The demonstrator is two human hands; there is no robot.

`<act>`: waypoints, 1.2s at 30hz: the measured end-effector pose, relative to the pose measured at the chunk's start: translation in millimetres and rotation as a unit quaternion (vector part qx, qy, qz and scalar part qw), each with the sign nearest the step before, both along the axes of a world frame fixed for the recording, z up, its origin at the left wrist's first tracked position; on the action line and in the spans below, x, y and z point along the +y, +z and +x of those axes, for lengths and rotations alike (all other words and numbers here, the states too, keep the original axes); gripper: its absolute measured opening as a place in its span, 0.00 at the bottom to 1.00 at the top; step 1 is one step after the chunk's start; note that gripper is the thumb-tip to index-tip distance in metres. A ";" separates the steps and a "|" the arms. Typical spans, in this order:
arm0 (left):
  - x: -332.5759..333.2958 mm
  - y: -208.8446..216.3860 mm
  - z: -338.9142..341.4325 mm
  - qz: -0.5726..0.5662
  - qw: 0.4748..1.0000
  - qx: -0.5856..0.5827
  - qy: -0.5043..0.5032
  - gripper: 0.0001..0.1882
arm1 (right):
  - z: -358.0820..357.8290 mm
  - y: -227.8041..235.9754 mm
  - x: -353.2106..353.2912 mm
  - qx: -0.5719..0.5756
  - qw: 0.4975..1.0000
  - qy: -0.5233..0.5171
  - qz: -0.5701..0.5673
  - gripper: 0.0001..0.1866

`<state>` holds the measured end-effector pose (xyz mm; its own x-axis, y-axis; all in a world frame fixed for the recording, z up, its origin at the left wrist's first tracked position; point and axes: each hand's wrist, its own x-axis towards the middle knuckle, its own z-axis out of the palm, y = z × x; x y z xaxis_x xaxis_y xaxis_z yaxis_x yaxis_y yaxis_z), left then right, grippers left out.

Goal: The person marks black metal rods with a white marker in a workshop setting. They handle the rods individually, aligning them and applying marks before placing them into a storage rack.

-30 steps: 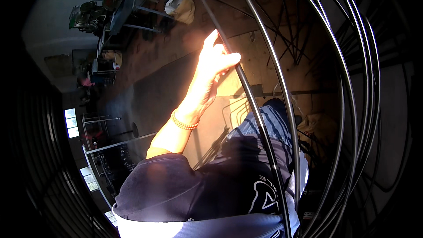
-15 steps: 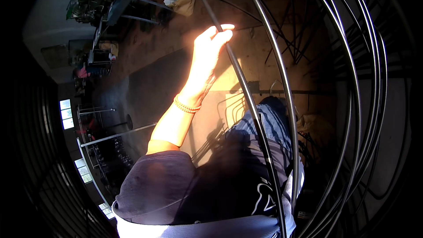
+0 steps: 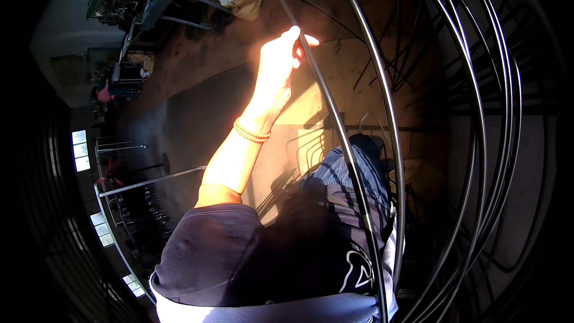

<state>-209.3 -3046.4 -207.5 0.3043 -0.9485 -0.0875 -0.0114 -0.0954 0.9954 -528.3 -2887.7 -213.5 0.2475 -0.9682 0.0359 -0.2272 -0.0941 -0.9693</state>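
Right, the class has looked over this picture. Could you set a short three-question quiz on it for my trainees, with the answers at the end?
1. Open question: what long, thin thing is the left hand touching?
2. True or false: both of the person's hands show in the picture.
3. Fill the gap: round the left wrist is a beaded ____.

Key:
1. A curved black rod.
2. False; only the left hand shows.
3. Bracelet.
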 end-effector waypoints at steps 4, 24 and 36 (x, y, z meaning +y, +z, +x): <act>1.0 1.3 -1.3 -0.018 0.999 0.023 -0.018 0.15 | 0.7 7.7 5.8 0.013 1.000 -0.002 -0.004 0.10; 16.2 -3.3 -5.4 0.054 0.969 0.216 -0.102 0.11 | -86.9 94.1 140.1 -0.002 0.998 -0.056 -0.016 0.13; 17.2 1.5 -11.1 0.081 0.885 0.343 -0.303 0.10 | -61.5 121.3 197.7 0.003 0.971 -0.222 -0.086 0.14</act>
